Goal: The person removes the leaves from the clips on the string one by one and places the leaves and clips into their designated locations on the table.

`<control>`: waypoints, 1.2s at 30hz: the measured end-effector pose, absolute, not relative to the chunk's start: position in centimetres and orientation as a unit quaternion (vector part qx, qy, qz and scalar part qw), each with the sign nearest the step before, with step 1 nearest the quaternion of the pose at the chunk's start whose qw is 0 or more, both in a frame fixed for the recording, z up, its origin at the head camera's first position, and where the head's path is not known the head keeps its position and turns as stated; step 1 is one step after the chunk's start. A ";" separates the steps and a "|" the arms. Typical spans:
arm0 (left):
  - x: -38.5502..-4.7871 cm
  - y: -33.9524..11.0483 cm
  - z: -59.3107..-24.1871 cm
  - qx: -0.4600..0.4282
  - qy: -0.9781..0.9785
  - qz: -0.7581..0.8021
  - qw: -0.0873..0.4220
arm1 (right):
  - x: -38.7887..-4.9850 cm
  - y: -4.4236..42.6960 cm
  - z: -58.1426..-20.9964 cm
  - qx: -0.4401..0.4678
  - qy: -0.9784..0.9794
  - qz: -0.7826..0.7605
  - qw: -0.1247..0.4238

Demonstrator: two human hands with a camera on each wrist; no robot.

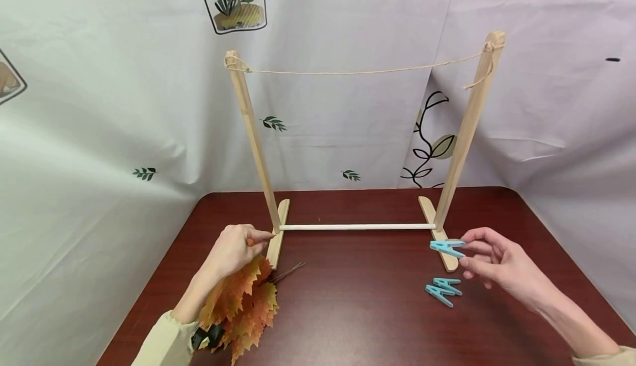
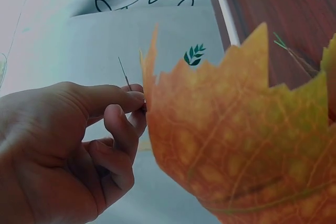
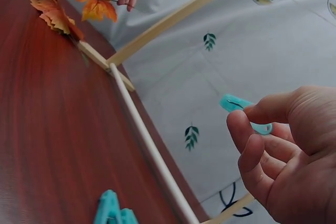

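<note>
My left hand (image 1: 237,251) pinches the thin stem of an orange-yellow artificial maple leaf (image 2: 226,145), raised a little above the table beside the left foot of a wooden stand. More maple leaves (image 3: 50,11) lie on the table below it, their stems pointing right; the held leaf partly hides them in the head view. At the right, my right hand (image 1: 502,261) pinches a light-blue clothespin (image 1: 447,247) between thumb and fingers, above the stand's right foot. Two similar clothespins (image 1: 444,290) lie on the table just below that hand.
Two wooden posts (image 1: 254,139) carry a twine line (image 1: 348,73), knotted near their tops. A white rod (image 1: 358,227) joins them low down. The stand is on a dark red table (image 1: 358,311), with a printed white cloth (image 1: 348,128) behind and at the sides.
</note>
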State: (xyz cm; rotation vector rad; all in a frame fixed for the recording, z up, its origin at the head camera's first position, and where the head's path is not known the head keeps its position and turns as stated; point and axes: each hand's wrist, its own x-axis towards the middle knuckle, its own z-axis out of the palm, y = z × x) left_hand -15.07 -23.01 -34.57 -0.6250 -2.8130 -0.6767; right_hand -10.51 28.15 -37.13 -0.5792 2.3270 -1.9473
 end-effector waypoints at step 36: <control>-14.4 -22.1 -39.1 -0.200 -0.944 -0.254 0.069 | -7.8 26.9 -43.6 -0.155 0.725 -0.665 0.084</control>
